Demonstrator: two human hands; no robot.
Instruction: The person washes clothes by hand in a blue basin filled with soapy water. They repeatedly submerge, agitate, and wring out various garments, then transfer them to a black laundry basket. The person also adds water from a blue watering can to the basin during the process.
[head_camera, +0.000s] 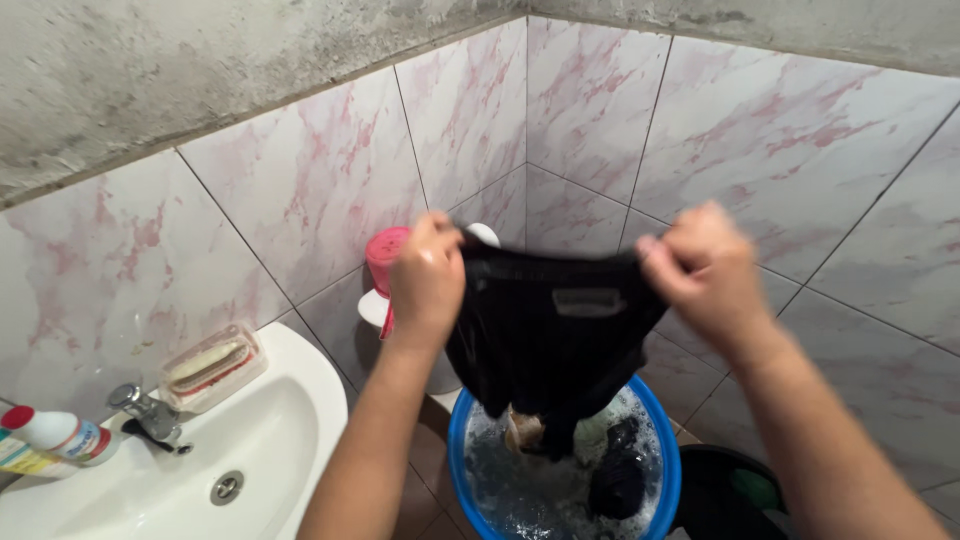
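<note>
Pink-veined marble tiles (300, 190) line the corner in front of you, glossy under rough grey plaster. Low on your left sits a smooth white sink (290, 420); below your hands a blue basin (668, 470) holds foamy water and dark clothes. The wet black garment (545, 340) hangs limp above that basin, its top edge stretched level between your fists, its length dropping straight down. Your left hand (427, 280) and right hand (700, 265) are both clenched on its upper corners, about equally near.
</note>
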